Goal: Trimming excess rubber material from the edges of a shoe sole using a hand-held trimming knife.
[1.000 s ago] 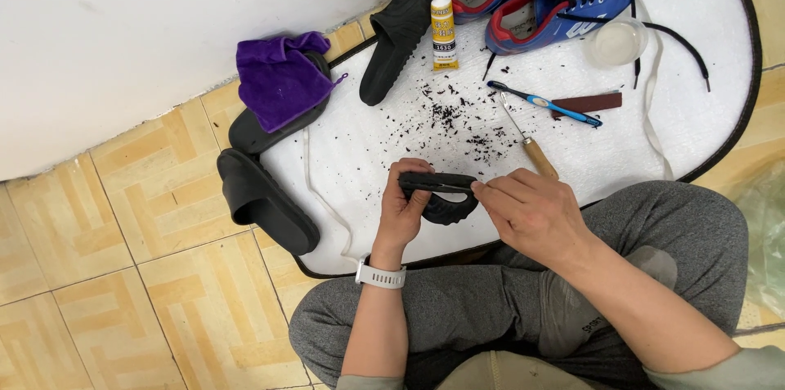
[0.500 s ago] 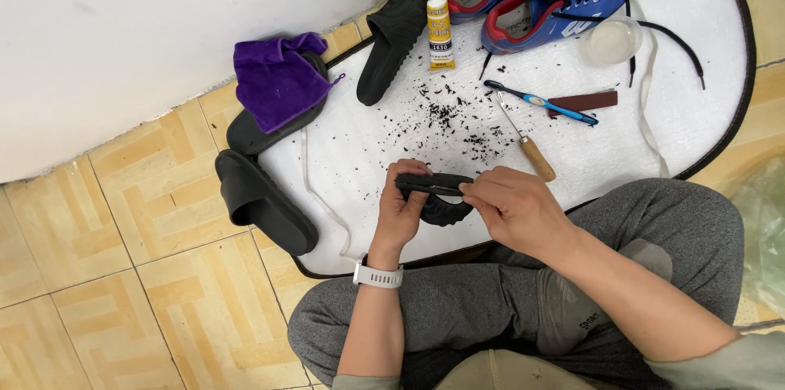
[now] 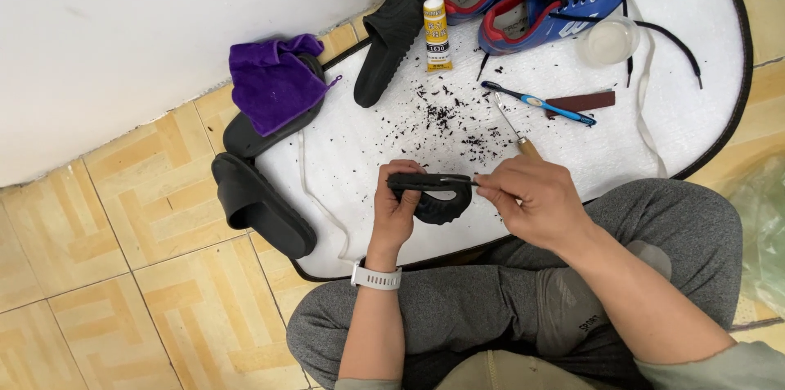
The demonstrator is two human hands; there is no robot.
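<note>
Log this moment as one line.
left hand: holds black slipper strap | right hand: thin tool on strap | surface: white mat

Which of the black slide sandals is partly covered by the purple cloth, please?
The black slide at the mat's left edge, beneath the purple cloth. The slide on the floor tiles and the one beside the glue bottle lie uncovered.

Since a second ago the right hand (image 3: 536,198) has slid in toward nine o'clock, its fingertips now pinching a thin metal blade (image 3: 459,181) against the black rubber slipper strap (image 3: 433,194), which the left hand (image 3: 396,210) has levelled out.
</note>
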